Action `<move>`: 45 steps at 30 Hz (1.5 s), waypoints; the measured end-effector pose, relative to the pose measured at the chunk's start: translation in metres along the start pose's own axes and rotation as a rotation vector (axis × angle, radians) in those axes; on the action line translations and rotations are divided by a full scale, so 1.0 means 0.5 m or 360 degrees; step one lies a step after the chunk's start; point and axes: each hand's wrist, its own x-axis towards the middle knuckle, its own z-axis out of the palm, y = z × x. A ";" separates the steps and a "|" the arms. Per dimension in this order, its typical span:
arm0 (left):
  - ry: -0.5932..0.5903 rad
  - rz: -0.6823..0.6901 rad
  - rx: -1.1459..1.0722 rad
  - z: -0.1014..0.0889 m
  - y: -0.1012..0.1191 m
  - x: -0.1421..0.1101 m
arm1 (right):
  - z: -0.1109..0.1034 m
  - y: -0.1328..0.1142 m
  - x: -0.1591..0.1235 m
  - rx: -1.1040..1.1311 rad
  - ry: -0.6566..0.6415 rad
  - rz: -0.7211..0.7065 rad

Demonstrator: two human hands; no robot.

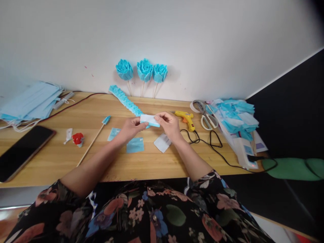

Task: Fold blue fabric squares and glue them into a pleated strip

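Note:
My left hand (134,128) and my right hand (169,125) pinch opposite ends of a small folded piece of fabric (150,119), white on top with a light blue lower edge. Behind it, a long strip of blue folded pieces (126,101) runs back toward the wall. Below my hands lie a blue fabric square (135,145), another blue square (113,133) partly under my left wrist, and a whitish square (162,142) beside my right wrist. To the left rests a wooden stick with a blue tip (106,119).
Three blue fabric flowers on sticks (145,70) lean on the wall. Right are a yellow glue gun (186,118) with its cord, scissors (209,119), blue and white fabric pieces (235,116) and a power strip (245,153). Left are face masks (30,104), a phone (24,152) and a red-wrapped lollipop (78,138).

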 end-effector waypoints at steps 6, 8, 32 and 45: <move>0.0008 -0.0008 0.0012 -0.002 0.001 0.000 | -0.004 -0.005 0.002 0.0043 0.0032 0.0042; 0.0017 -0.0007 0.0014 -0.003 0.001 0.000 | -0.005 -0.004 0.002 0.0013 0.0016 0.0041; 0.0245 0.0053 -0.0064 -0.014 0.019 0.000 | -0.016 -0.008 0.006 0.0185 -0.0322 0.0192; 0.0202 0.0045 -0.0041 -0.009 0.018 -0.005 | 0.001 -0.009 -0.007 -0.0058 -0.0133 0.0069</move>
